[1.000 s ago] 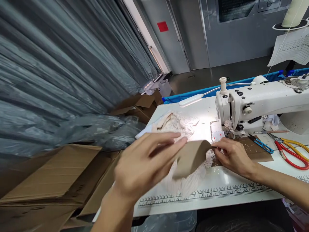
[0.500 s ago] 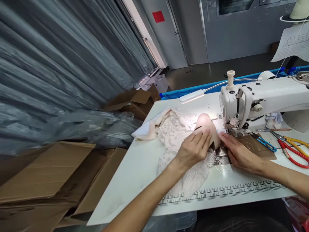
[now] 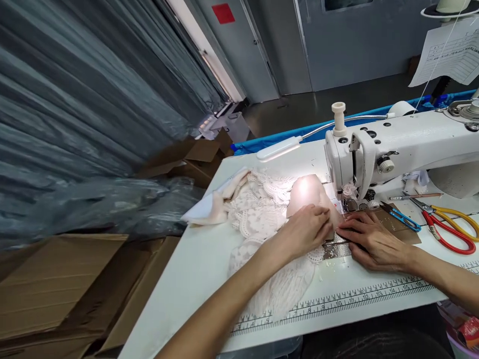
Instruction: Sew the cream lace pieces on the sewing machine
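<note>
Lace fabric (image 3: pixel 258 209) bunched on the desk (image 3: pixel 179 279), left of the pink molded piece (image 3: pixel 305 192); can't tell if joined. Best left slack so it doesn't drag. My left hand (image 3: pixel 305 230) lies over the lower part of the pink piece, fingers together and bent; thumb hidden, can't tell if I'm pinching or just pressing. Light pressure looks right, so the dome doesn't crush. Pink piece is on the desk, dome up, just left of the needle area. My right hand (image 3: pixel 370 239) is palm down, fingers apart, nothing visibly gripped, fingertips at the piece's right edge. That edge should stay flat; fingertips are near the needle area, so keep them out from under it.

Edges: cardboard boxes (image 3: pixel 63 279) beside the desk's left side, pale cloth corner (image 3: pixel 204 212) reaching that edge. Desk surface shows between it and my left forearm, so some slack for shifting left. Ruler strip (image 3: pixel 337 305) runs along the front edge, lace tail reaching it. Right is tight: sewing machine (image 3: pixel 411 139) behind my right hand, brown board (image 3: pixel 398 227) next to it, then blue snips (image 3: pixel 406 219) and scissors (image 3: pixel 430 227).
</note>
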Available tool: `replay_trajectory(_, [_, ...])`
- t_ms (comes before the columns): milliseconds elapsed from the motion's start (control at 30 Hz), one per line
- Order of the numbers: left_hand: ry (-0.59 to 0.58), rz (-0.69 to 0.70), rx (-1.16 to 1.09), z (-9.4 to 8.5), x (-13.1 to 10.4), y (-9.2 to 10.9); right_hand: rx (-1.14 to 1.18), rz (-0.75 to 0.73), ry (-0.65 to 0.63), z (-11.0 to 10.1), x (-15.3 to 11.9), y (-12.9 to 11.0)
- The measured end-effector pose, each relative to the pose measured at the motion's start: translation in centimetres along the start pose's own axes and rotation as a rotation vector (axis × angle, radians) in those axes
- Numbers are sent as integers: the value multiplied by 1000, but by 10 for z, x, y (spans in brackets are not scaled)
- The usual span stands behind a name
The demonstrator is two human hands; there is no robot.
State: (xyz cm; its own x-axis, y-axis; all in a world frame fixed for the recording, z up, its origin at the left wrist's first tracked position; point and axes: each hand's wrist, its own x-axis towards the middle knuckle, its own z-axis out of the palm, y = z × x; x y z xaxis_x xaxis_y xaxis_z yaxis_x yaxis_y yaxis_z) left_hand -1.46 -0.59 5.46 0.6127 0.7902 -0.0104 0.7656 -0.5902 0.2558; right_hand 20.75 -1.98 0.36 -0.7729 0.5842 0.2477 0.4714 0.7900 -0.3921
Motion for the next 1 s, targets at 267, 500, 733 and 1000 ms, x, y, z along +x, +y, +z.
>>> replay_trajectory(267, [59,-165,-296,4,59,-21,85,35,-109,-11,2,1])
replay_trajectory(500, [114,-262,-354,13,62,-19,18,24,-71,-9,1,2])
replay_trajectory(733, [58,-331,-181,-6,51,4,-115,87,-61,-10,-2,-1])
replay_trajectory(1000, [262,-314,-280,21,38,-3,-113,113,12,-9,-1,1])
